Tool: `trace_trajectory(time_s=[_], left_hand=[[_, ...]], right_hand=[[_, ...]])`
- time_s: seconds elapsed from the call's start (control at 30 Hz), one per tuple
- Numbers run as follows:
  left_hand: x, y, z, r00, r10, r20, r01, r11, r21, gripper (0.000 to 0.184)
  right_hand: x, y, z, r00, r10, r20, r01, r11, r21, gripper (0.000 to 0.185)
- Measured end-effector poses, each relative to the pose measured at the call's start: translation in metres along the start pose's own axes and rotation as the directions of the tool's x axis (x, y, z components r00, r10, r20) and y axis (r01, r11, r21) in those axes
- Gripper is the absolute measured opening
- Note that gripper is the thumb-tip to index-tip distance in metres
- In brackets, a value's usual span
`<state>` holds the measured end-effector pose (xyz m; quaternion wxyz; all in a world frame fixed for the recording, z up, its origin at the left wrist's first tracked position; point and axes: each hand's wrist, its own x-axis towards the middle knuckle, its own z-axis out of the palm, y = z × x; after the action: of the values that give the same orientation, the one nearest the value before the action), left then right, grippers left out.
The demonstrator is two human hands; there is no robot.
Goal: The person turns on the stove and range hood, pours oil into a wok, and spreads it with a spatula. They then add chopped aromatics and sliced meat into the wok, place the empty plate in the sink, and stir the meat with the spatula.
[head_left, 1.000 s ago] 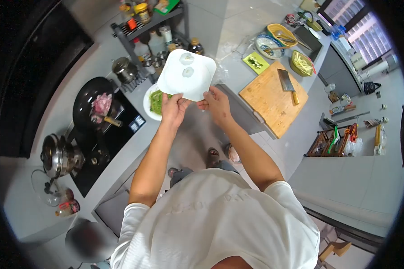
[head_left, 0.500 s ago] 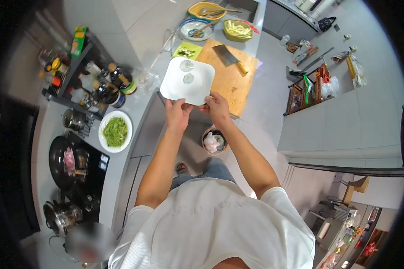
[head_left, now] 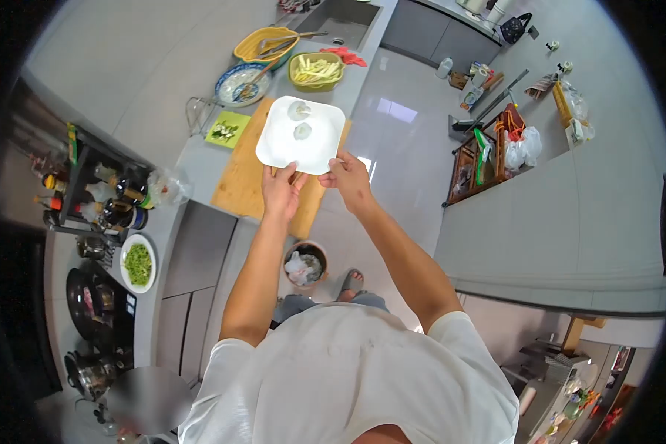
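A white square plate (head_left: 322,140) with rounded corners is held out in front of me, level with the counter's end. Two small pale, translucent pieces (head_left: 301,131) lie on it. My left hand (head_left: 280,192) is closed on the plate's near edge at the left, thumb on the rim. At the near right corner my right hand (head_left: 350,183) pinches the same plate. Beneath the plate is a wooden cutting board (head_left: 243,174), partly covered by the plate and my hands; the cleaver on it is hidden from view.
Along the counter are a green basket of pale strips (head_left: 316,72), a patterned bowl (head_left: 243,83), a yellow basket (head_left: 263,46), a small green board (head_left: 228,129) and a sink (head_left: 351,31). A plate of greens (head_left: 138,264) and a wok (head_left: 89,300) are left; a bin (head_left: 305,265) stands below.
My view has turned and shifted right, so the counter, board and stove sit further left. Both hands still hold the plate, which now covers where the cleaver showed.
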<state>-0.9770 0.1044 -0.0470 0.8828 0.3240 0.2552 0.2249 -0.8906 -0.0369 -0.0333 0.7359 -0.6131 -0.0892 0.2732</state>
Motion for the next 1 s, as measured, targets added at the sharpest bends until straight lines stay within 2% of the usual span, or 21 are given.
trace_trajectory(time_s=[0.1,0.2,0.37,0.5,0.8,0.93,1.0], left_hand=[[0.023,-0.026,0.05,0.999,0.04,0.009,-0.039,0.998,-0.052,0.061],[0.054,-0.04,0.09,0.998,0.048,0.04,-0.046,0.998,-0.041,0.053],[0.119,-0.059,0.146,0.999,0.051,-0.016,-0.051,0.998,-0.021,0.035],[0.202,-0.081,0.178,0.992,0.026,-0.125,-0.027,1.0,-0.005,0.03],[0.39,-0.115,0.273,0.995,0.086,-0.059,-0.084,0.996,0.039,0.026],[0.475,-0.122,0.309,0.991,0.088,-0.104,-0.082,0.995,0.06,0.023],[0.521,-0.131,0.321,0.986,0.139,-0.092,-0.13,0.987,0.099,0.024]], right_hand=[[0.029,-0.034,-0.043,1.0,-0.007,-0.001,0.007,0.998,-0.06,0.035],[0.063,-0.062,-0.078,1.0,0.018,-0.007,-0.018,1.0,-0.01,0.035],[0.139,-0.085,-0.131,1.0,0.005,0.007,-0.005,0.999,-0.04,0.036],[0.216,-0.106,-0.169,1.0,0.027,0.011,-0.026,0.996,-0.089,0.036],[0.415,-0.151,-0.232,0.997,0.041,-0.07,-0.048,0.993,-0.109,0.032],[0.52,-0.161,-0.249,0.994,0.097,-0.041,-0.1,0.991,-0.084,0.03],[0.578,-0.154,-0.252,0.989,0.143,-0.031,-0.145,0.988,-0.061,0.033]])
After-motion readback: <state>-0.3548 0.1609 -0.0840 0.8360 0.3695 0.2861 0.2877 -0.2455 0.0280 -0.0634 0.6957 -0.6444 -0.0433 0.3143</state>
